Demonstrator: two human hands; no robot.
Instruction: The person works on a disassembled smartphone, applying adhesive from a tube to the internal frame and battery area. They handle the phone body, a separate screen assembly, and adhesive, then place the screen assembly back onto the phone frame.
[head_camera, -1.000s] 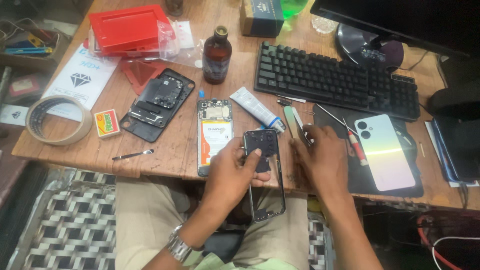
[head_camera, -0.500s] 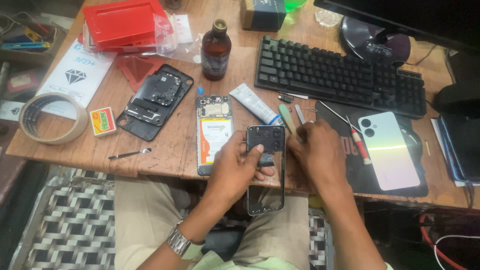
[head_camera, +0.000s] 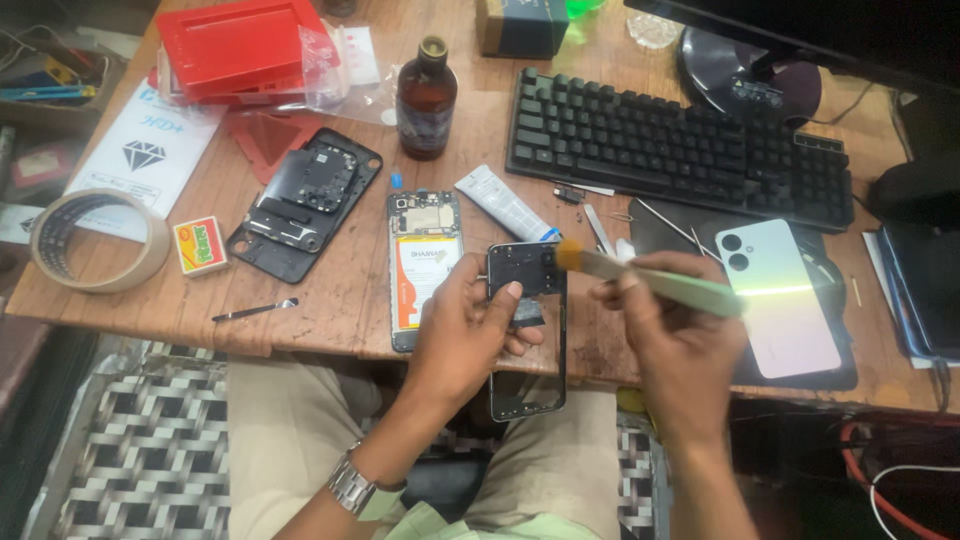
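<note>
Since half a second ago the right hand (head_camera: 675, 335) has picked up a pale green brush (head_camera: 650, 280) that was not in its grip before; the left hand (head_camera: 470, 335) has kept its hold on the phone frame (head_camera: 527, 335). The left hand's fingers are clamped on the frame's left side, thumb across its upper part. The frame hangs over the bench's (head_camera: 340, 290) near edge, its long axis running from near to far, camera end away from the person. It is a dark, hollow rectangle, open in the lower half, with a black plate at the top. The right hand is closed around the brush handle, bristles pointing left and touching the frame's top right corner
</note>
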